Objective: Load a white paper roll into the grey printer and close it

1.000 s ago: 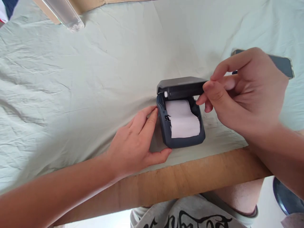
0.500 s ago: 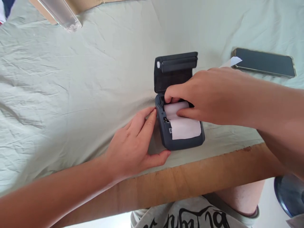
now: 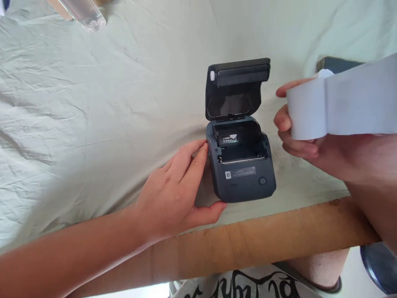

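Note:
A dark label printer [image 3: 246,188] lies on the cloth with its lid [image 3: 234,97] raised. Its paper bay is bare, showing a small printed sticker inside. My left hand [image 3: 173,188] steadies it, fingertips against the left side and thumb at the near left corner. To the right of the printer, my right hand [image 3: 283,120] grips a roll of white paper [image 3: 307,109] above the cloth. A long loose strip of the paper runs off the right edge of the view and covers part of that hand and wrist.
Behind the paper strip, a phone [image 3: 336,64] lies partly hidden. At the far left stands a clear plastic case [image 3: 87,16] beside some cardboard. A wooden table edge [image 3: 248,238] runs along the front, with my lap below it.
My right hand has lifted the paper roll out of the printer and moved right with it. My left hand stays at the printer's side. The view has shifted slightly.

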The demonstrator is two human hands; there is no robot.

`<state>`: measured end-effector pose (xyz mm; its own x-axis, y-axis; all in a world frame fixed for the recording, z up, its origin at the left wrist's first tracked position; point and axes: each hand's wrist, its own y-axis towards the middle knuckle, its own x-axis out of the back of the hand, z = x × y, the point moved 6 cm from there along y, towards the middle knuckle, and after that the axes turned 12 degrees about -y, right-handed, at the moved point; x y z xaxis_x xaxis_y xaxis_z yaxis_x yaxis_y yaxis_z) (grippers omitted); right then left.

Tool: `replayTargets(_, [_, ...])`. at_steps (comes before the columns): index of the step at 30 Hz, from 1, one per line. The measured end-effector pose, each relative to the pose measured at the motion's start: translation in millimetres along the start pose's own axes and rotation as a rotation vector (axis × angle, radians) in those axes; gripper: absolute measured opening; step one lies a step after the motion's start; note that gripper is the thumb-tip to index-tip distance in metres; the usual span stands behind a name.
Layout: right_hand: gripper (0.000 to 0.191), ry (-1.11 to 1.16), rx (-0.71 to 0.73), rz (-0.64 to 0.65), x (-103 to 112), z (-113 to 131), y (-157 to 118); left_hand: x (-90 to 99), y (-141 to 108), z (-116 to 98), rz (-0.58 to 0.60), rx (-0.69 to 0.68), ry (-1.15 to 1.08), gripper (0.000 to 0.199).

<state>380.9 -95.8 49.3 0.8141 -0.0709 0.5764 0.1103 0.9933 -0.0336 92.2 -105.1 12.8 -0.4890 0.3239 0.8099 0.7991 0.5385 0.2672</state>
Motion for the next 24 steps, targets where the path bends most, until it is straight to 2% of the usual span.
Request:
replayTargets(2, [0.062, 0.193, -0.107, 0.072, -13, -15, -1, -1.2, 0, 1, 0.013, 0.019, -0.009, 0.098])
replayTargets(4, [0.047, 0.145, -0.120, 0.014, -15, -22, -3, -2.1, 0, 1, 0.012, 0.036, -0.009, 0.101])
replayTargets(6, [0.035, -0.066, -0.023, -0.082, -11, -21, -8, -0.5, 0, 0, -0.028, 0.053, 0.005, 0.097])
replayTargets(9, [0.035, -0.337, 0.183, -0.147, -8, -15, -16, 2.7, 1, -1, -0.059, 0.061, 0.029, 0.092])
replayTargets(12, [0.031, -0.479, 0.339, -0.172, -9, -15, -18, -0.8, 2, -1, 0.026, 0.048, 0.015, 0.094])
replayTargets(15, [0.024, -0.541, 0.432, -0.196, -11, -18, -18, -0.8, 1, -1, -0.040, 0.051, 0.025, 0.090])
replayTargets(17, [0.022, -0.540, 0.416, -0.193, -13, -21, -16, -1.7, 0, -1, -0.096, 0.055, 0.034, 0.089])
replayTargets(21, [0.040, -0.573, 0.302, -0.135, -16, -23, -17, -5.8, -2, 1, -0.093, 0.070, 0.011, 0.089])
replayTargets(23, [0.041, -0.572, 0.323, -0.165, -11, -17, -22, -5.7, -2, 3, -0.096, 0.070, 0.000, 0.088])
replayTargets(24, [0.037, -0.561, 0.341, -0.225, -4, -13, -25, -5.4, -2, 3, -0.100, 0.065, -0.005, 0.088])
